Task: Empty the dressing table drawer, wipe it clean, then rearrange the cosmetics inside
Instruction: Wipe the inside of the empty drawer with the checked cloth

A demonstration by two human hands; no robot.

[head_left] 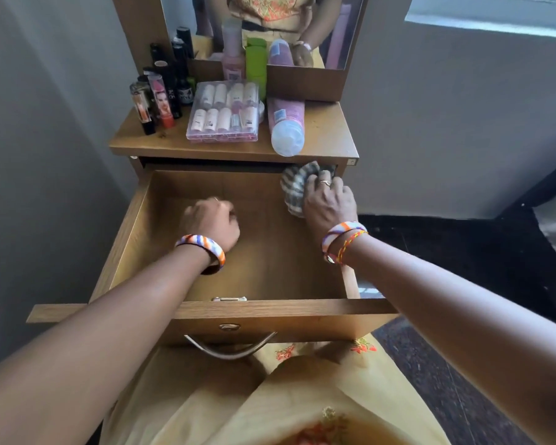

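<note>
The drawer (254, 274) is pulled out and has nothing in it, so this looks like the wiping step. The right hand (329, 203) has its fingers wrapped around a striped cloth (297, 187) at the drawer's far right corner. The left hand (210, 224) is curled shut inside the drawer; whether it holds anything is hidden. Next, the cloth should rub across the drawer's floor. The cosmetics (223, 115) wait on the tabletop (328, 133) above the drawer.
</note>
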